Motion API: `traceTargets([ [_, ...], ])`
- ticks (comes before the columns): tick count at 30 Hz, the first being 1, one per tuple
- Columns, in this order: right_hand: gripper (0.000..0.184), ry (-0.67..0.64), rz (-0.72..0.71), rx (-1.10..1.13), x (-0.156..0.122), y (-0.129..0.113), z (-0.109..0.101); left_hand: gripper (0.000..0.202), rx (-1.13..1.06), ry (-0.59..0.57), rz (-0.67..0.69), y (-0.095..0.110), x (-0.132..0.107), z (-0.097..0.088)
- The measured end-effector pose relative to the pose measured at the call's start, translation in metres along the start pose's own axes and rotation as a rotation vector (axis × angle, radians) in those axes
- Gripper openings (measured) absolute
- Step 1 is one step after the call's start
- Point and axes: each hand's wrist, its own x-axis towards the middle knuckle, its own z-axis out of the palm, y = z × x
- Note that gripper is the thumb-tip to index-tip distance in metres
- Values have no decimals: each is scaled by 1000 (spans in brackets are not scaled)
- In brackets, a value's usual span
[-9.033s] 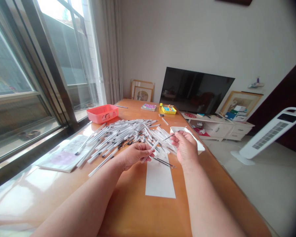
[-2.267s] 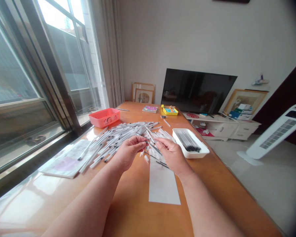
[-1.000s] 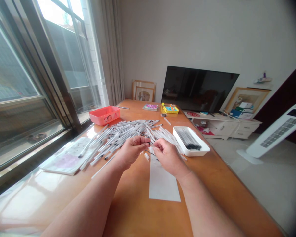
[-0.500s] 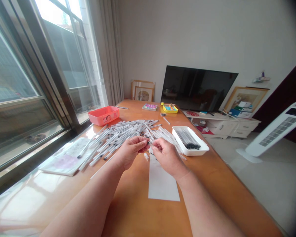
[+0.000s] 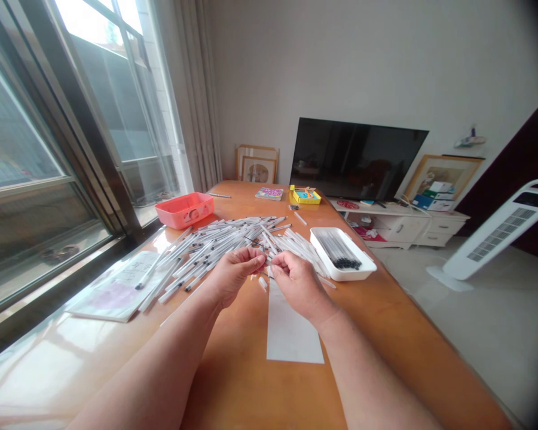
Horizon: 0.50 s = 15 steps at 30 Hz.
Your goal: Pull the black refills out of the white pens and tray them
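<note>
Our hands meet just above the surface [image 5: 246,382], and the work looks to be in its early part. The tray [image 5: 343,275], just right of our right hand [image 5: 298,285], holds one layer of dark refills [image 5: 338,251] lying side by side. The pile [image 5: 215,242] of white pens spreads wide, beyond our left hand [image 5: 232,276] and out to that side. By that count we judge that much more is left than is done. A few short white bits [image 5: 262,283] lie loose under our fingers, at the far end of a paper strip [image 5: 292,334] that runs back toward us between our forearms.

Both forearms reach forward and angle inward, so the hands meet over the near edge of the pile. Each hand is curled, its fingertips pinched together on the one pen [image 5: 268,267] that passes between them. Our fingers hide most of it, so we cannot tell which part each hand grips. The left palm turns right and the back of the right hand faces up.
</note>
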Motion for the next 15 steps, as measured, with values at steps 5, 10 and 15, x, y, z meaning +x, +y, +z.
traceTargets([
  [5, 14, -44, 96, 71, 0, -1, -1, 33, -12, -35, -28, 1, 0, -2],
  [10, 16, -47, 63, 80, 0, -4, -1, 35, 45, 50, -60, 5, -3, 1],
  [15, 14, -66, 27, 74, -1, -4, 1, 39, 193, 82, 10, 2, -4, 3],
])
